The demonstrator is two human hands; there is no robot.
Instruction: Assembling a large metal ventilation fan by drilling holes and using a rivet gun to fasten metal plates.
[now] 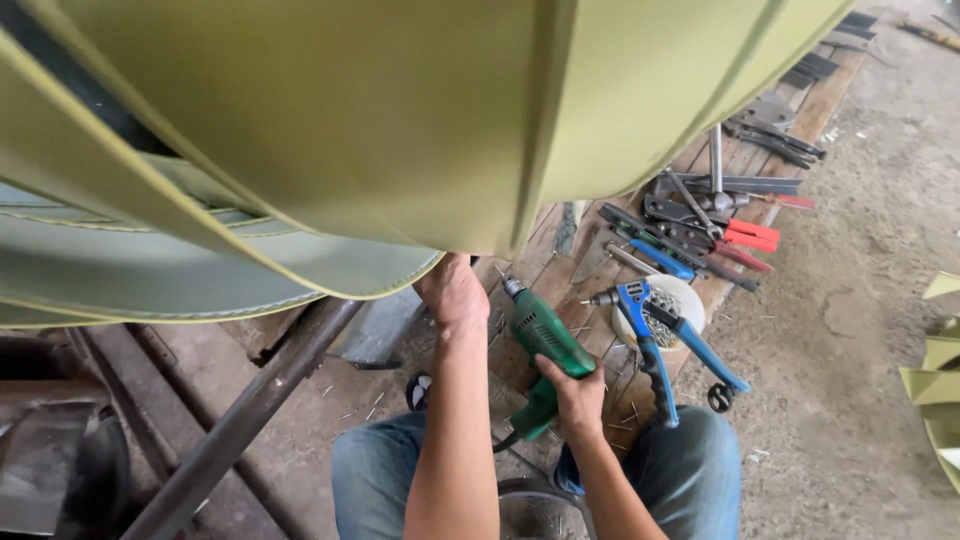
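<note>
at six o'clock your right hand [580, 398] is wrapped tight around the green drill [545, 350]; it looks dense and rigid, so grip its handle; your left hand [452, 292] presses the sheet-metal panel [400, 120], fingers hidden.

**Green drill in hand beneath the sheet-metal drum**

We grip the green drill [545, 355] in our right hand [578, 398], bit toward eleven o'clock. Our left hand [452, 293] presses up against the olive sheet-metal drum [400, 120] at twelve. At three o'clock of the drill, a blue rivet gun [650, 335] lies across a white bowl [690, 297] on the wooden pallet [540, 250].
</note>
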